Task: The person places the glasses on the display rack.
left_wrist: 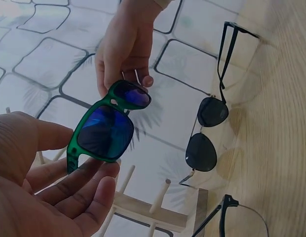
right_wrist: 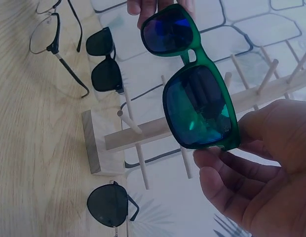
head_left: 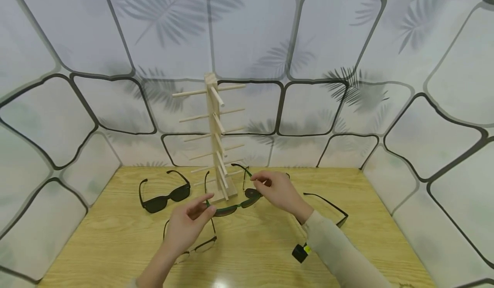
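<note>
Both hands hold one pair of green-framed sunglasses (head_left: 225,211) with mirrored blue-green lenses, raised in front of a wooden display stand (head_left: 213,107). My left hand (head_left: 185,223) pinches the frame at its left end, thumb on one side and fingers on the other. The right hand (head_left: 279,191) grips the other end, near the hinge. Up close in the left wrist view, the green sunglasses (left_wrist: 103,131) face the camera with the arms mostly hidden behind the lenses. In the right wrist view, thumb and fingers of the right hand (right_wrist: 276,163) meet at the frame's corner.
Black sunglasses (head_left: 156,204) lie left of the stand. Clear-lens glasses (head_left: 205,246) lie below the left hand. Dark-lens aviator sunglasses (left_wrist: 202,150) rest beside the stand, partly behind the right hand in the head view. Dark-framed glasses (head_left: 341,221) lie at the right, near a small black block (head_left: 299,253).
</note>
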`<state>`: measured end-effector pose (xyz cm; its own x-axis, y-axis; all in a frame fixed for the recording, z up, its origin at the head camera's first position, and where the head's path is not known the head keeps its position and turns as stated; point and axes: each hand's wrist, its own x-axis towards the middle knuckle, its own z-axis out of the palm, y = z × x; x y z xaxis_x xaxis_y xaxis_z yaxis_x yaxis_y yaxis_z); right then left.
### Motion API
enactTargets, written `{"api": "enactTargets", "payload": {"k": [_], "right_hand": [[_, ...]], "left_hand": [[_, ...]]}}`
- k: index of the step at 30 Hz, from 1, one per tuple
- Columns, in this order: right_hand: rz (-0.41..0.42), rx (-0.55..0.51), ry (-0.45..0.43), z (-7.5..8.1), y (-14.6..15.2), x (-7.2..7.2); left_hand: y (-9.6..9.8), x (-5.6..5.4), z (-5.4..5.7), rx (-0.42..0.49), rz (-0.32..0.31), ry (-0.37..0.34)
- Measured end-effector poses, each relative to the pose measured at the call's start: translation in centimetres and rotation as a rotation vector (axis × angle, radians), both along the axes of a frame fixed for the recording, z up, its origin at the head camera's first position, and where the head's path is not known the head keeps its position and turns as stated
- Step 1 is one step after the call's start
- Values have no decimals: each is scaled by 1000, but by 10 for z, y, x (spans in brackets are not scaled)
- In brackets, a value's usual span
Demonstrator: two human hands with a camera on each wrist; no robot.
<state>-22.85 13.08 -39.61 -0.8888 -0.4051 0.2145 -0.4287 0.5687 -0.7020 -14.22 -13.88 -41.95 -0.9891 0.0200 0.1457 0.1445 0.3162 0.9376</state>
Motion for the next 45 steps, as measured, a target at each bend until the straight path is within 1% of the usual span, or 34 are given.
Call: {"api": "enactTargets", "payload": {"k": [4, 8, 13, 20, 26, 33, 38, 45], "right_hand": [[-19, -14, -16, 0, -5, -4], [-31, -32, -6, -1, -10, -8], [-44, -51, 10, -5, -15, -13], [-60, -86, -38, -10, -21, -21], [-65, -119, -72, -11, -25, -25], [-53, -117, -78, -16, -30, -31], [-45, -119, -100, -17, -32, -32], [-41, -119, -114, -20, -36, -35]], "left_hand": [[-3, -5, 3, 8, -6, 20], [-5, -9, 3, -10, 9, 50], [-8, -14, 2, -26, 12, 59], [-11, -23, 2, -47, 29, 78], [-12, -31, 1, -61, 41, 69], [-14, -36, 2, -112, 88, 67], [-15, -40, 2, -137, 112, 63], [-16, -47, 0, -132, 131, 44]]}}
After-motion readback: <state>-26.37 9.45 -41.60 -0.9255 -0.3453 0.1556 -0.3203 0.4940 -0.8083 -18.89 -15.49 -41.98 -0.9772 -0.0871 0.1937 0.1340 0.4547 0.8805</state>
